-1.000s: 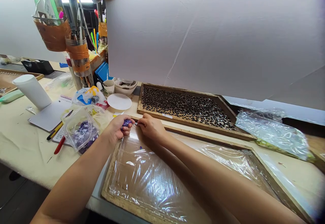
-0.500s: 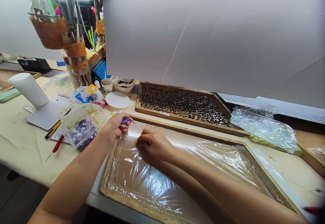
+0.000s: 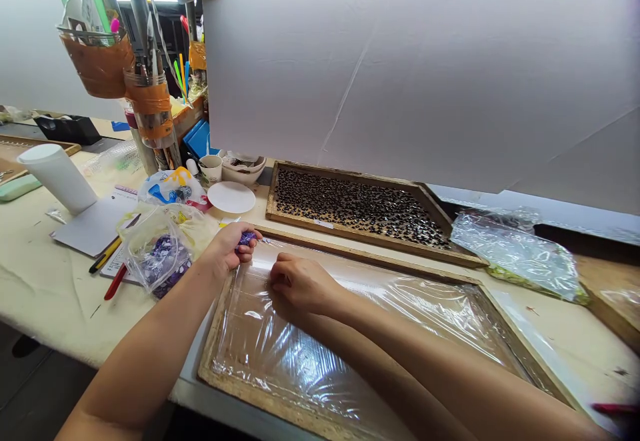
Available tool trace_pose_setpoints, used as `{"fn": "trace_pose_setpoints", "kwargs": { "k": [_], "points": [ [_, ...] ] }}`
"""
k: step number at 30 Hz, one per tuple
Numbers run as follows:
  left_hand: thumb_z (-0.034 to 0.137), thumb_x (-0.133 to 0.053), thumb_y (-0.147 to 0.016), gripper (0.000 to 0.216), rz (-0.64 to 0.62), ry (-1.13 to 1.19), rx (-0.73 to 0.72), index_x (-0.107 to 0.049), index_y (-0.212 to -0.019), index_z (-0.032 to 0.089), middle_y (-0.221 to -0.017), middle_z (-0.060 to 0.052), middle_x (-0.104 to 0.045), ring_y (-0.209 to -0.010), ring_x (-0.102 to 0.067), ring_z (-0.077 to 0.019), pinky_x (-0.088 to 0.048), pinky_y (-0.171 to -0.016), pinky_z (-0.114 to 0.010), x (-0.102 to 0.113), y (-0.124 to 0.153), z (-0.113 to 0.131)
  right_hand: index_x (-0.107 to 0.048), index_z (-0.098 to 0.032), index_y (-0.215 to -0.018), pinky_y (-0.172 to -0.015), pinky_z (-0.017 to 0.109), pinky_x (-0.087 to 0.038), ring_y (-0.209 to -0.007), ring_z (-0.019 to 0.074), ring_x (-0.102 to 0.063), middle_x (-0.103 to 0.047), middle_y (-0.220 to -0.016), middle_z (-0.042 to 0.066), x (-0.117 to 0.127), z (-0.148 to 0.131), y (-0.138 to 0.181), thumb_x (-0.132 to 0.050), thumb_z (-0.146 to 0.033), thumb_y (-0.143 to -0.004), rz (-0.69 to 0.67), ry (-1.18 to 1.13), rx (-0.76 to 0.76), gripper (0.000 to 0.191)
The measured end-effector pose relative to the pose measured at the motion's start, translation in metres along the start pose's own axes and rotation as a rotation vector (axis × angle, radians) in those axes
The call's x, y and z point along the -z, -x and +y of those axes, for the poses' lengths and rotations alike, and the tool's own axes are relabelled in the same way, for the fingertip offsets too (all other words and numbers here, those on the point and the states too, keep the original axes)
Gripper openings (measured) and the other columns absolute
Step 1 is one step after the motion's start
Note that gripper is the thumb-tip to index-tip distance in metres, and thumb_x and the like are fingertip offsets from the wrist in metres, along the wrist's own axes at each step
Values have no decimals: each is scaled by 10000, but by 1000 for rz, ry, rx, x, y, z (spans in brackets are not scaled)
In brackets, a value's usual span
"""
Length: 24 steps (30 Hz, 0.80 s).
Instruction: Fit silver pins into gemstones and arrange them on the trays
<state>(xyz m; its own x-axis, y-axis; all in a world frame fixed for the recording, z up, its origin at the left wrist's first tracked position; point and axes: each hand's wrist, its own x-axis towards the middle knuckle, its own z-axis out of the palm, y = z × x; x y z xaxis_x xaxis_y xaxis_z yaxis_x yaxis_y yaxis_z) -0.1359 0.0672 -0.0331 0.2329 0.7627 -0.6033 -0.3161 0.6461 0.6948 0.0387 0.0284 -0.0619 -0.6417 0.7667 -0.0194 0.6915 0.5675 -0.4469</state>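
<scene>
My left hand (image 3: 234,247) is closed around a small purple speckled lump (image 3: 246,238), which shows between its fingers at the tray's far left corner. My right hand (image 3: 303,282) is just right of it, low over the clear plastic film (image 3: 310,367), its fingers curled into a pinch. Whatever those fingertips hold, if anything, is hidden. The film is stretched over a wooden-framed tray (image 3: 213,354). To the left of my left hand is a clear plastic bag (image 3: 159,254) of purple and white pieces.
Behind lies a wooden tray (image 3: 375,251) with many small dark pieces. Further right is a clear plastic bag (image 3: 520,254). On the left are a white disc (image 3: 231,197), a paper cup (image 3: 211,169), a red pen (image 3: 115,282) and a leaning white cylinder (image 3: 63,181). A white board (image 3: 415,81) stands behind.
The view has shifted very slightly. My right hand's fingers have moved a little; my left hand keeps its hold on the purple lump.
</scene>
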Motion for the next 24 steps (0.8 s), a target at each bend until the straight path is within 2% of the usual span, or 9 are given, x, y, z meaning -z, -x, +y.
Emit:
{"fn": "trace_pose_setpoints", "kwargs": {
  "k": [4,12,16,20,24],
  "points": [
    [116,-476,-692,110,1,-7,-7,-503,-585,115,-433,37,-390,-306,-206,-5,-121,-318,-141,0,1,0,-626,-176,-719,-637,223,-371,-699,127,-532,-603,-798,23,2,0,3,-555,-133,-712,0,-24,-12,84],
    [110,-488,-672,94,13,-13,-14,-507,-580,111,-435,36,-394,-313,-209,-2,-122,-323,-137,-1,1,0,-637,-172,-733,-621,221,-385,-676,122,-529,-603,-791,24,3,-3,6,-587,-135,-693,-86,-109,-79,74],
    [119,-488,-682,87,4,-7,-15,-513,-599,112,-444,37,-401,-313,-213,-4,-128,-324,-139,0,1,0,-638,-179,-740,-630,214,-388,-698,122,-544,-609,-792,20,7,3,1,-566,-133,-723,29,-50,-59,87],
    [118,-480,-687,84,-3,-2,-10,-508,-608,117,-444,41,-398,-308,-210,-4,-128,-325,-140,0,0,-1,-634,-188,-810,-665,219,-379,-761,127,-556,-611,-848,22,12,17,-16,-536,-196,-797,207,154,-137,99],
    [112,-474,-688,88,-6,2,-6,-496,-603,121,-442,40,-396,-306,-214,-5,-125,-326,-137,1,0,-1,-632,-176,-871,-649,261,-357,-779,164,-556,-598,-907,59,10,26,-34,-464,-250,-860,243,266,-195,185]
  ]
}}
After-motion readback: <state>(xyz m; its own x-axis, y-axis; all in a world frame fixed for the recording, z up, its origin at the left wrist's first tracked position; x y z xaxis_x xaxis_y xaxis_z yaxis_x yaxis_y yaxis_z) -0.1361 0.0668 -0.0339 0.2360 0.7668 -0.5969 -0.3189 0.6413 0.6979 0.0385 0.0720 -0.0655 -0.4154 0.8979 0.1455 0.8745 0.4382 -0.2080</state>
